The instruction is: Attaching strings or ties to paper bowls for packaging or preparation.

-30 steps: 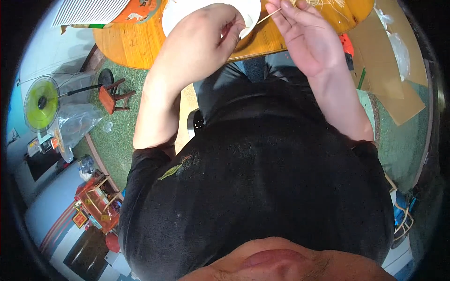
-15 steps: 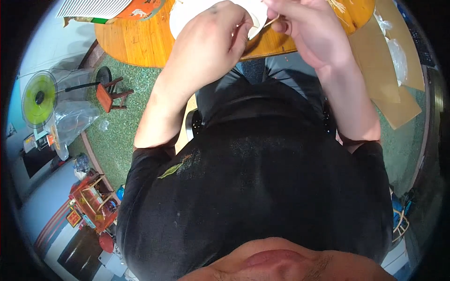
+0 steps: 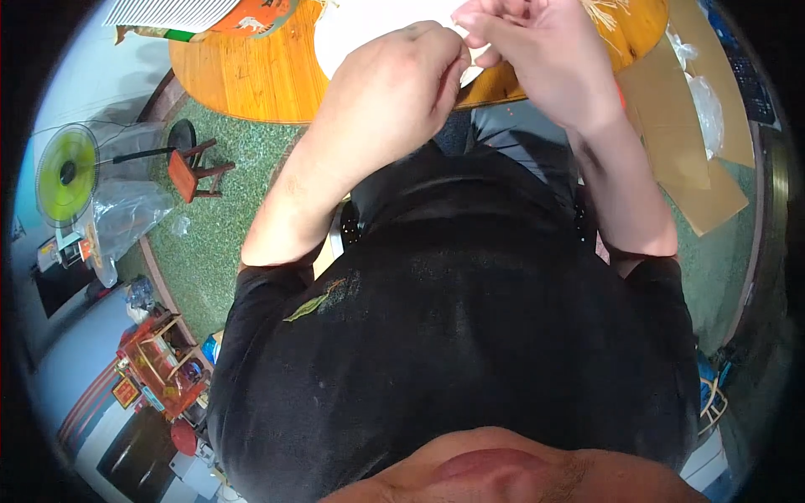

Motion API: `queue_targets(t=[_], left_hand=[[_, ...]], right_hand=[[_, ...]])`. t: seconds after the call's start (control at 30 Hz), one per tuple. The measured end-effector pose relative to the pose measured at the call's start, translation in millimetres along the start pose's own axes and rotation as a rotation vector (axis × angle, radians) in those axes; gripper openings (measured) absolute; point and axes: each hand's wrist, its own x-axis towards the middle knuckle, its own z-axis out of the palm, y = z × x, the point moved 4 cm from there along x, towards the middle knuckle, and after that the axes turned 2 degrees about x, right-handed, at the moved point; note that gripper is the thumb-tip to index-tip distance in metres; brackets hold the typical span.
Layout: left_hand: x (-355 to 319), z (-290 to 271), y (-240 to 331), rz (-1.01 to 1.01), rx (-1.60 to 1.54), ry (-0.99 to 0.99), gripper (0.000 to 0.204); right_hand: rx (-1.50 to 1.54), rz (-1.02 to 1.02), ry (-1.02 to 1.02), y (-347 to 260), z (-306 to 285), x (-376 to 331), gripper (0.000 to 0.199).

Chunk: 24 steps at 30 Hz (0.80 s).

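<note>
Over the near edge of a white plate [image 3: 340,38] on a wooden table, my left hand [image 3: 407,80] is curled closed, its back toward me. Whatever its fingertips grip is hidden. My right hand [image 3: 553,59] is beside it to the right, thumb and fingers pinched together close to the left fingertips. Anything between them is too small to make out. Thin straw-coloured strands [image 3: 605,12] lie on the table beyond the right hand.
The round wooden table [image 3: 251,75] carries an orange printed item [image 3: 260,18] at its left. A small red-brown stool [image 3: 186,178] and a green fan [image 3: 67,173] stand left. Flattened cardboard [image 3: 671,134] and a clear plastic bag [image 3: 706,113] lie right.
Both hands have shifted slightly, the left rightward and a little nearer me, bringing their fingertips together. A thin pale stick seen at the right fingertips earlier no longer shows.
</note>
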Motion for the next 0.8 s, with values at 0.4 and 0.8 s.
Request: queue_targets(t=[0.4, 0.8], left_hand=[[11, -23, 22, -0.214, -0.181, 0.016, 0.008], [12, -24, 24, -0.163, -0.309, 0.076, 0.007]], right_hand=[[-0.535, 0.061, -0.028, -29, -1, -21, 0.022], [-0.624, -0.016, -0.127, -28, -4, -22, 0.011]])
